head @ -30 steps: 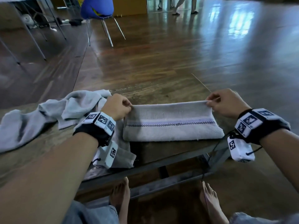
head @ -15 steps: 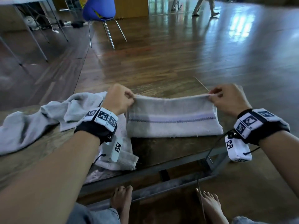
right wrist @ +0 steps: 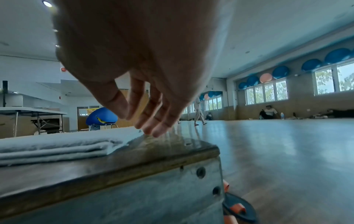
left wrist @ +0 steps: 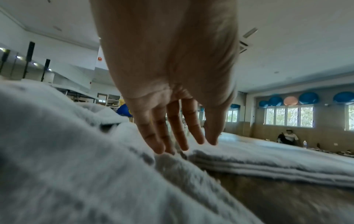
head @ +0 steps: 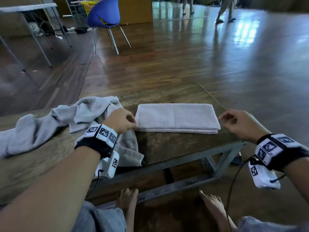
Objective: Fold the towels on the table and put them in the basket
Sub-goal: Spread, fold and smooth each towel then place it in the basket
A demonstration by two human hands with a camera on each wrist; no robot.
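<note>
One folded towel [head: 177,117], two unfolded towels [head: 50,121], one table [head: 175,148], one blue chair [head: 104,13]

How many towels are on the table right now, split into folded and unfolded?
Folded towel: 1, the flat rectangle between the hands.
Unfolded towel: at least 1, the crumpled grey heap on the left side of the table; whether it is more than one towel cannot be told.
Total: at least 2.
</note>
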